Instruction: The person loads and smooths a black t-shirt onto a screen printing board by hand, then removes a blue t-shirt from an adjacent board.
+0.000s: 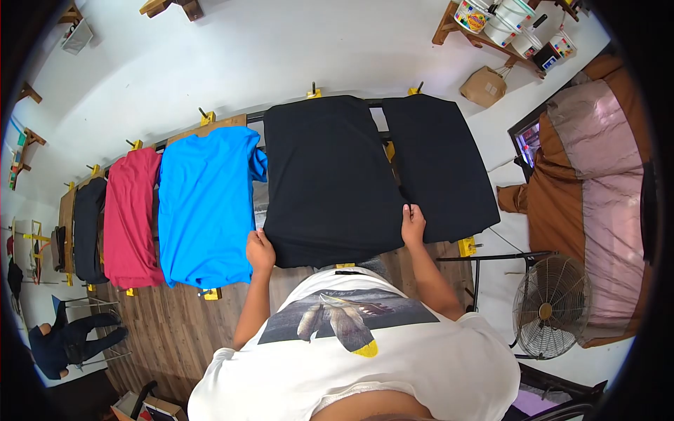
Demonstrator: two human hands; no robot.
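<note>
In front of me a black shirt (326, 175) lies spread over a flat board on a long rack. My left hand (260, 251) is closed on its lower left edge, close beside a blue shirt (207, 203). At the right edge of the same black shirt, my right hand (413, 224) has its fingers closed on the cloth. A second black cloth (442, 168) covers the board just to the right, with a narrow gap between the two. Parts of both hands' fingers are hidden by the fabric.
Further left along the rack lie a red shirt (132, 217) and a dark garment (90, 231). Yellow brackets (314, 92) line the rack. A standing fan (551, 306) is at right, below brown curtains (554, 210). Another person (70, 344) is at far left.
</note>
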